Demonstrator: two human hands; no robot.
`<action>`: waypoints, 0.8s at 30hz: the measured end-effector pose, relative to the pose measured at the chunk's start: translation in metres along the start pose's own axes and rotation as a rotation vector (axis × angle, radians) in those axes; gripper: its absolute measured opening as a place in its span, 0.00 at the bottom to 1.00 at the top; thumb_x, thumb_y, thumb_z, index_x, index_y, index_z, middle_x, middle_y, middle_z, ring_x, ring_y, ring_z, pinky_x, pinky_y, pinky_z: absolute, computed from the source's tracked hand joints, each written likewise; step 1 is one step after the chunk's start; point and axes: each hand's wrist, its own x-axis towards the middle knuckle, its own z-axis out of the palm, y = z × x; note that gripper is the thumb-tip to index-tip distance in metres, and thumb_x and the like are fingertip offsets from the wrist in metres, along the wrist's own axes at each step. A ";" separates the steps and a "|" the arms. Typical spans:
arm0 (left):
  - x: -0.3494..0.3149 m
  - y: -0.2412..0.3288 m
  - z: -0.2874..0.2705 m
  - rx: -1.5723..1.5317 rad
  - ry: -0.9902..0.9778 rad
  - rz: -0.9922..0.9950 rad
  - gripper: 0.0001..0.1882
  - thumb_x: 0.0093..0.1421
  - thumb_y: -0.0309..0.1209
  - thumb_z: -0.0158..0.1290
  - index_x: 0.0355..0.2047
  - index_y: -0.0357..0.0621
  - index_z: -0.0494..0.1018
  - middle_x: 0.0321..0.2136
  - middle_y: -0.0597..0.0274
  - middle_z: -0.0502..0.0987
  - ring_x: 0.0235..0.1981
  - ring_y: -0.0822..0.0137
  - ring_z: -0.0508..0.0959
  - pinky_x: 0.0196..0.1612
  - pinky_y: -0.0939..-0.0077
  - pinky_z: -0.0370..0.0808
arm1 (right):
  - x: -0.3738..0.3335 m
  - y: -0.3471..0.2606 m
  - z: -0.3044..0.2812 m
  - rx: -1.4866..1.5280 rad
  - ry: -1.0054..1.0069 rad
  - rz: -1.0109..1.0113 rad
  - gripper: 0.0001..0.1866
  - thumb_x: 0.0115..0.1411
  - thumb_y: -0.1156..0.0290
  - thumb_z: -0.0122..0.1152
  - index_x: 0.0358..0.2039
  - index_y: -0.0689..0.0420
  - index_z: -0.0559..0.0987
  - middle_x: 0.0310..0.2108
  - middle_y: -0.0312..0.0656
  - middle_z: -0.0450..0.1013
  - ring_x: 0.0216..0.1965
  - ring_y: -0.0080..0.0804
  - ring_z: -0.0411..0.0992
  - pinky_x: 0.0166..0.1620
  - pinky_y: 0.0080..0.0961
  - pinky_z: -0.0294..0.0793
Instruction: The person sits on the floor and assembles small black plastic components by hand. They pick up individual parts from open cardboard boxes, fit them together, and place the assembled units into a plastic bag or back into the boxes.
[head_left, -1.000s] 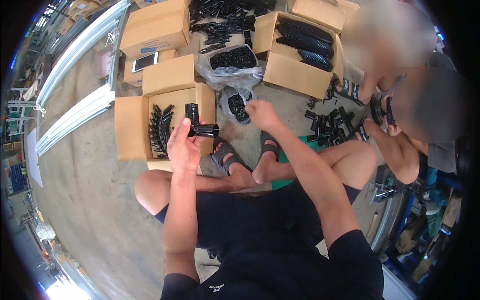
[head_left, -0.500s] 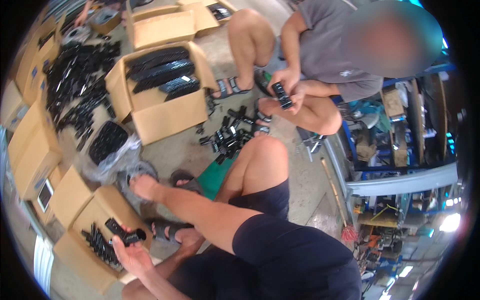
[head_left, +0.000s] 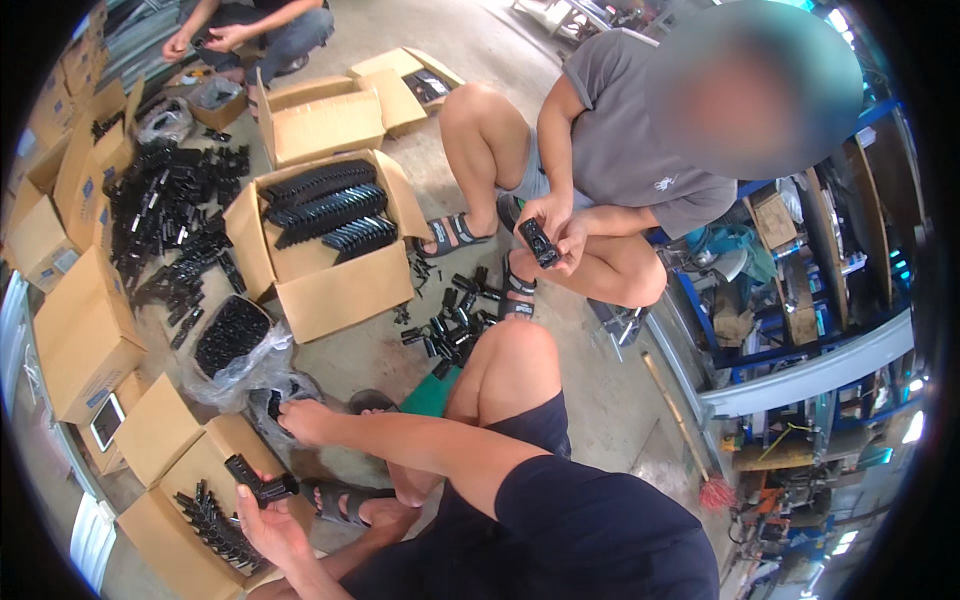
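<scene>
1. Right hand (head_left: 308, 422) moved to dark-filled clear plastic bag (head_left: 264, 408); can't tell its fingers.
2. Left hand (head_left: 275, 535): fingers clamped on black branched tube fitting (head_left: 262, 487).
3. Bag above fitting in view; right hand nearer.

Black fitting (head_left: 262, 487), tan carton (head_left: 158, 535)

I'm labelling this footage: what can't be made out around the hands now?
All in the head view:
Right hand: anything its fingertips grip, hidden by the hand itself.
Small black pieces in the large clear plastic bag: shapes too small.
Open brown cardboard box: part of its inside, behind the left hand.
</scene>
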 end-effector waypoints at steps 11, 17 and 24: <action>-0.055 -0.006 0.016 -0.172 -0.083 0.006 0.15 0.69 0.29 0.54 0.52 0.31 0.72 0.40 0.51 0.80 0.40 0.58 0.81 0.45 0.60 0.81 | -0.057 -0.069 -0.167 0.811 0.220 0.262 0.09 0.61 0.75 0.63 0.41 0.62 0.83 0.39 0.45 0.81 0.40 0.35 0.79 0.48 0.32 0.79; -0.106 0.002 0.029 -0.154 -0.128 0.076 0.14 0.68 0.32 0.57 0.50 0.38 0.75 0.43 0.50 0.82 0.43 0.58 0.83 0.45 0.61 0.82 | -0.115 -0.131 -0.225 1.309 0.209 0.177 0.08 0.67 0.77 0.61 0.45 0.63 0.81 0.35 0.35 0.77 0.35 0.18 0.73 0.38 0.18 0.75; -0.125 -0.033 0.041 -0.106 -0.115 0.273 0.17 0.69 0.25 0.55 0.56 0.31 0.75 0.43 0.54 0.83 0.41 0.66 0.83 0.41 0.73 0.82 | -0.163 -0.159 -0.206 1.299 0.248 0.173 0.08 0.64 0.80 0.63 0.44 0.65 0.81 0.33 0.35 0.80 0.33 0.16 0.74 0.37 0.16 0.75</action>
